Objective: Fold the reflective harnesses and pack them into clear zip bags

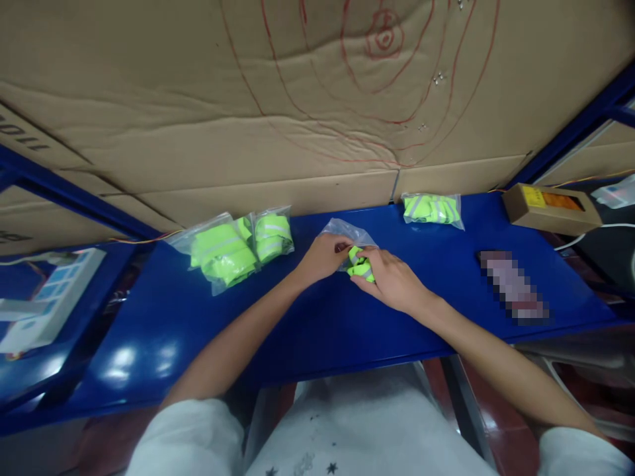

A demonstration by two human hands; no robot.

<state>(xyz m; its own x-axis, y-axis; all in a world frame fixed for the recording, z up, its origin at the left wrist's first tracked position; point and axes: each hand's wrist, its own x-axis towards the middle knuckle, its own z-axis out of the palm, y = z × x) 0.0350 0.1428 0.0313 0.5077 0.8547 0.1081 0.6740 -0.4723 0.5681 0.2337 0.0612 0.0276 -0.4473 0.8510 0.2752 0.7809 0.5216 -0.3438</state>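
My right hand [391, 276] is closed on a folded neon-yellow reflective strap [364, 270] with grey bands. Beside it, my left hand [325, 256] pinches the edge of a clear plastic bag [352, 230]. The strap lies at the bag's mouth; how much of it is inside I cannot tell, since my fingers cover part of both. To the left lie clear bags holding similar straps: a larger bagged bundle [225, 254] and a smaller bagged strap [272, 235]. Another bagged strap [431, 209] rests at the back, right of my hands.
Everything lies on a blue tabletop [317, 330]. Cardboard [198, 158] with red drawn rings stands along its back edge. At the right are a small cardboard box [550, 210] and a blurred-out flat object [513, 284]. A white power strip [54, 297] sits far left.
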